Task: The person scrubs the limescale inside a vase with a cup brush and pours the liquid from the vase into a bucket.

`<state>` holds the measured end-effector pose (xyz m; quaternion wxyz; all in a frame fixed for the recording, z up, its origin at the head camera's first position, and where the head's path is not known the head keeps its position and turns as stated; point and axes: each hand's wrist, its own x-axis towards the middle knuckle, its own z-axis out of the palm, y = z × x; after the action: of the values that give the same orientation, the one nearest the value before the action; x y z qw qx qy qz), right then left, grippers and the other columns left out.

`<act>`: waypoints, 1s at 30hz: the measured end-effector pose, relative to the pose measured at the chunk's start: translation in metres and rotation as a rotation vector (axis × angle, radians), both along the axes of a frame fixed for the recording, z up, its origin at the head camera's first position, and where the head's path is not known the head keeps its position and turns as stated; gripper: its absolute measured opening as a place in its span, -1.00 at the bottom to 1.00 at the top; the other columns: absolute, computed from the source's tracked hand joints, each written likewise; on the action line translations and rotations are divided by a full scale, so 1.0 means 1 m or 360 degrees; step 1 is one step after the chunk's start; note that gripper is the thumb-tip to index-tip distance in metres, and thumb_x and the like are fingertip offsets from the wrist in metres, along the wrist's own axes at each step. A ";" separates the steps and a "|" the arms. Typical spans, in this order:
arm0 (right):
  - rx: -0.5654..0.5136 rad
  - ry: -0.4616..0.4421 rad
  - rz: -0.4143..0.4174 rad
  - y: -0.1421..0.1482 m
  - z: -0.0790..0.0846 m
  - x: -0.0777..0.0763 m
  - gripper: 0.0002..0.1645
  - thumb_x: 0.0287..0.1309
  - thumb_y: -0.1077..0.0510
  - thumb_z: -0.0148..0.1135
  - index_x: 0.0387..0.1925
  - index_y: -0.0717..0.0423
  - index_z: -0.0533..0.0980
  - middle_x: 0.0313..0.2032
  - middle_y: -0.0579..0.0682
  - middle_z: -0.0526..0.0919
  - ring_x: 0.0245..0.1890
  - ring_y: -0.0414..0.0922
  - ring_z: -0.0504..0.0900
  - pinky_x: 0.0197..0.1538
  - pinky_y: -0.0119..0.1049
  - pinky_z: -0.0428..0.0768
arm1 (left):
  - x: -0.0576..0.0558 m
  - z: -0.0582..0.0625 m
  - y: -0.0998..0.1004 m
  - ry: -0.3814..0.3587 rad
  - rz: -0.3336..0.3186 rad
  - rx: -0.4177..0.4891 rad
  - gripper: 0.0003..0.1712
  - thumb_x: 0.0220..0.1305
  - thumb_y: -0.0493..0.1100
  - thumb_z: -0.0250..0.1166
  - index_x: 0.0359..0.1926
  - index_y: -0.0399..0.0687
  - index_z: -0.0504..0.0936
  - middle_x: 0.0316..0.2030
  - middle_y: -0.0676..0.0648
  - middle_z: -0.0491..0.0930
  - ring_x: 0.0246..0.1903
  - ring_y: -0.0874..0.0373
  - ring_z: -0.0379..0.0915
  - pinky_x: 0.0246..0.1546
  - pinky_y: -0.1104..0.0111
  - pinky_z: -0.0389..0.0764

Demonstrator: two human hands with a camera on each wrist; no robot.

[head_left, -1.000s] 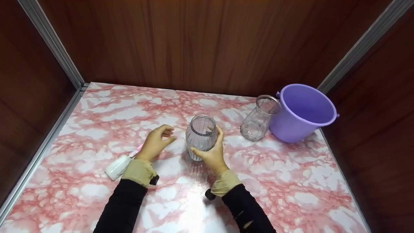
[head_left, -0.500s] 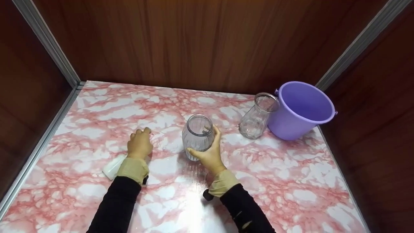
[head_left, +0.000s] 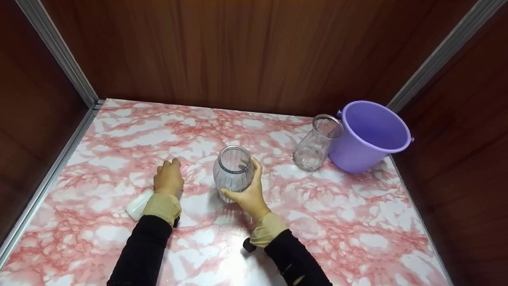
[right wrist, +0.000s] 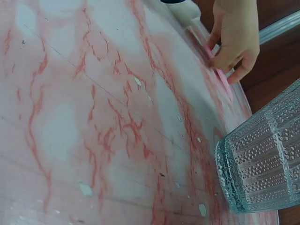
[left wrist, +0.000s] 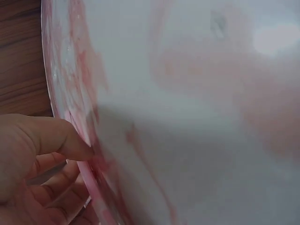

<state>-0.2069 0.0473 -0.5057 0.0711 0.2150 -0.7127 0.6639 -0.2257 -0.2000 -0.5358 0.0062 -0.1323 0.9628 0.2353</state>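
Note:
My right hand (head_left: 252,198) holds a ribbed clear glass vase (head_left: 230,180) upright by its side, thumb at the front and fingers round the far side. In the right wrist view the vase's lower end (right wrist: 255,164) shows, close to the table, while the hand itself is out of that view. My left hand (head_left: 168,178) is over a bottle brush with a white head (head_left: 139,204) that lies on the table. Thumb and fingers pinch its pink handle (left wrist: 91,183) in the left wrist view. The hand and cuff cover the brush's middle in the head view.
A second clear glass vase (head_left: 311,153) with a flared rim stands at the back right, next to a purple bucket (head_left: 355,153). The pink-and-white marbled table (head_left: 357,222) is walled by brown wood panels (head_left: 238,51) and metal corner profiles.
My left hand has moved left and down onto the brush handle and closed its fingers on it. My right hand has brought the vase slightly left and nearer to me.

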 end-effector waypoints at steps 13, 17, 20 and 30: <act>0.0032 0.0051 -0.0010 0.000 0.002 0.001 0.32 -0.40 0.28 0.64 0.33 0.20 -0.04 0.25 0.20 0.26 0.22 0.09 0.35 0.27 -0.06 0.36 | -0.001 0.010 0.003 0.0113 0.0006 0.0013 -0.56 0.34 -0.26 -0.02 0.19 -0.38 0.35 0.05 -0.41 0.37 0.03 -0.36 0.31 -0.13 -0.20 0.50; 0.0037 0.0054 -0.0024 0.000 0.002 0.002 0.32 -0.41 0.28 0.65 0.33 0.21 -0.03 0.25 0.20 0.27 0.23 0.08 0.35 0.28 -0.08 0.35 | -0.001 0.014 0.000 0.0235 -0.0041 0.0026 -0.61 0.43 -0.26 -0.09 0.18 -0.39 0.29 -0.06 -0.42 0.44 -0.10 -0.36 0.43 -0.21 -0.15 0.55; 0.0037 0.0040 -0.0031 0.000 0.002 0.002 0.31 -0.41 0.28 0.65 0.33 0.20 -0.03 0.25 0.20 0.27 0.23 0.08 0.35 0.28 -0.08 0.35 | 0.000 0.018 -0.003 0.0340 -0.0073 0.0043 -0.64 0.48 -0.22 -0.10 0.15 -0.38 0.28 -0.19 -0.41 0.49 -0.22 -0.35 0.49 -0.28 -0.11 0.56; 0.0037 0.0037 -0.0016 0.000 0.000 0.001 0.31 -0.40 0.27 0.64 0.33 0.16 -0.03 0.25 0.17 0.27 0.23 0.08 0.35 0.28 -0.07 0.35 | 0.002 0.050 0.001 0.0943 0.0156 0.0463 -0.62 0.50 -0.08 -0.05 -0.48 -0.17 0.33 -0.69 -0.09 0.27 -0.71 0.07 0.22 -0.66 0.27 0.28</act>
<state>-0.2059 0.0470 -0.5061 0.0800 0.2200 -0.7207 0.6526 -0.2240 -0.1986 -0.4861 -0.2666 -0.1022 0.8715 0.3987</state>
